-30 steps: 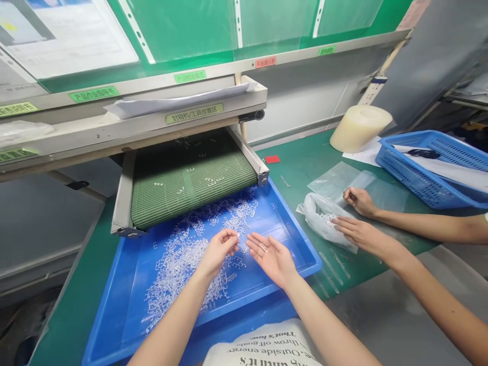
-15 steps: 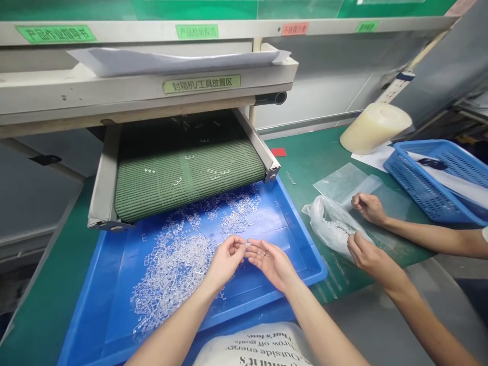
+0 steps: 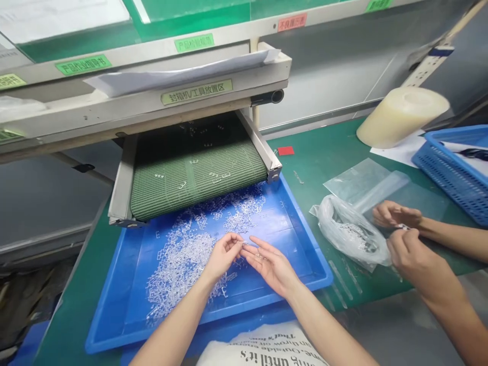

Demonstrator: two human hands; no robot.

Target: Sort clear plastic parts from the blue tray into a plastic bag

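My left hand (image 3: 225, 255) is closed, thumb and fingertips pinching a small clear plastic part (image 3: 242, 245). Beside it, with fingertips almost touching, my right hand (image 3: 272, 267) is turned palm up and holds a few clear plastic parts (image 3: 261, 256) on its long, stretched fingers. Both hands are above a blue tray (image 3: 305, 254). A loose heap of clear plastic parts (image 3: 179, 264) covers the tray's left and middle, with a thinner scatter (image 3: 244, 211) toward the back.
A green conveyor belt (image 3: 198, 183) carrying several clear parts ends over the tray's back edge. At right, a co-worker's hands (image 3: 409, 239) are beside a plastic bag (image 3: 328, 223) of parts. Behind stand a film roll (image 3: 404, 117) and a blue basket (image 3: 450, 178).
The view has shifted and turned slightly. The co-worker's hands have come together, away from the bag's opening. My hands stay fingertip to fingertip over the tray.
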